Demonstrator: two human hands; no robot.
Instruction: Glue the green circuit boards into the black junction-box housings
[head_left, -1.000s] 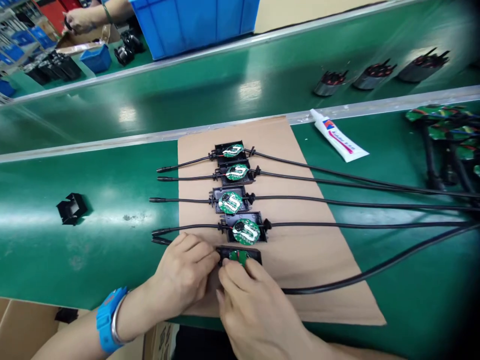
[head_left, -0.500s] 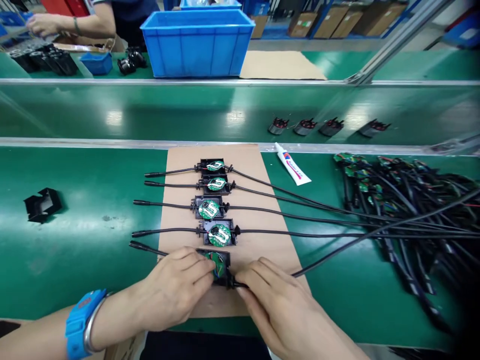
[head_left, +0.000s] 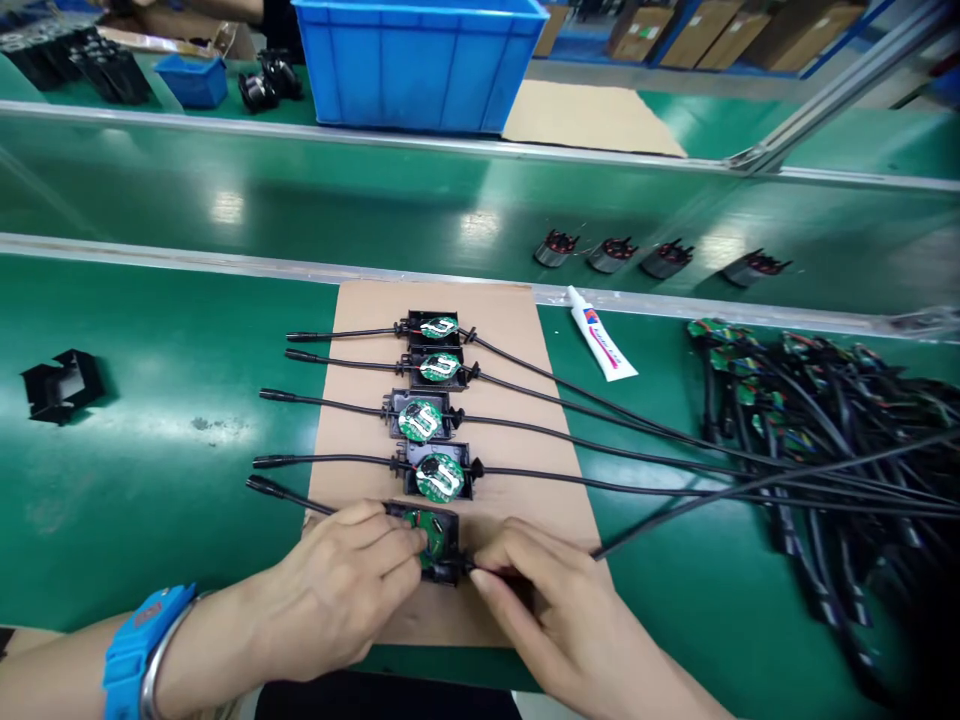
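Note:
The nearest black plastic case [head_left: 448, 522] lies open side up on the cardboard, with a round green circuit board [head_left: 433, 538] in it. My left hand [head_left: 360, 570] has its fingers curled over the case's left side, fingertips on the board; the thumb is hidden. With thumb and forefinger, my right hand [head_left: 544, 600] pinches a black cable [head_left: 622, 540] by its end at the case's right edge. Beyond it lie several similar cases in a column, the closest holding a green board [head_left: 439, 477] with a white strip. A short cable with a plug [head_left: 277, 490] sticks out left.
A heap of black cables with boards [head_left: 817, 430] covers the right side. A white glue tube [head_left: 602, 335] lies beside the cardboard sheet [head_left: 517, 400]. One loose black case [head_left: 64, 385] sits far left. Behind the metal rail stand motor parts [head_left: 611, 254] and a blue bin [head_left: 420, 70].
The view has tilted down and turned slightly. My right thumb and forefinger have closed in a clearer pinch by the case's right edge; my left hand stays on the board.

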